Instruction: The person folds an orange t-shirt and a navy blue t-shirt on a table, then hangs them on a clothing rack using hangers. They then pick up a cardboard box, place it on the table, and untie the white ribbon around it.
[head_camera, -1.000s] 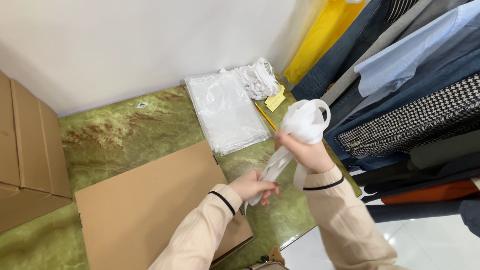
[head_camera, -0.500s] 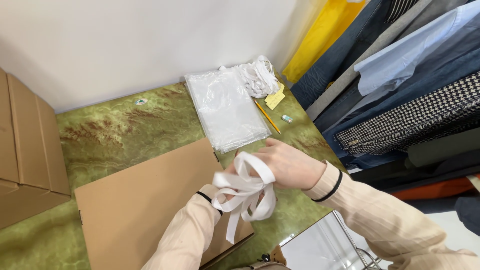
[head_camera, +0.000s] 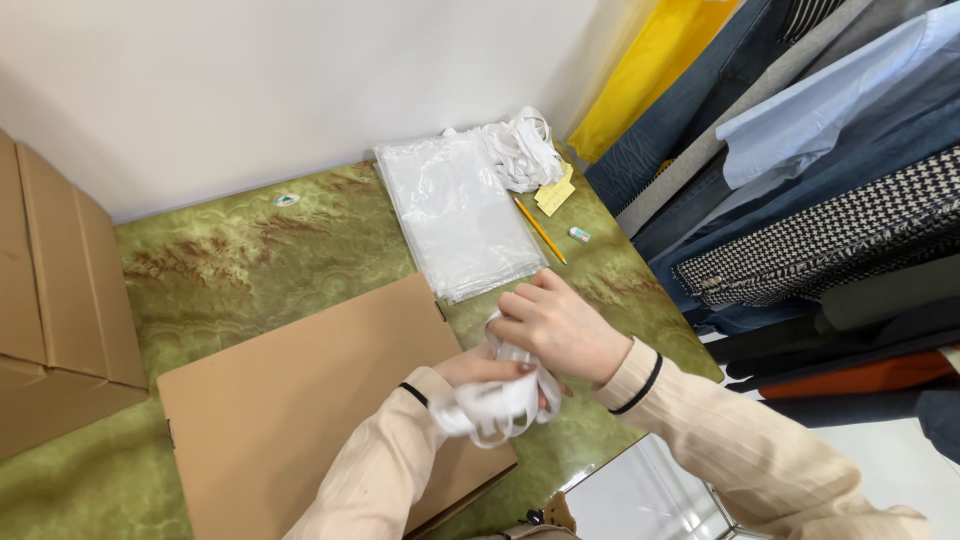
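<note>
Bunching, seemingly, white ribbon between hands.

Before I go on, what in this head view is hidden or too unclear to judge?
- Left hand: mostly covered by the right hand and the bunched white ribbon.
- The ribbon's ends and length: lost in the tangle.
- Flat brown cardboard sheet: near corner cut off by the bottom edge.
- Small pale eraser-like block beside the yellow pencil: too small to identify.
</note>
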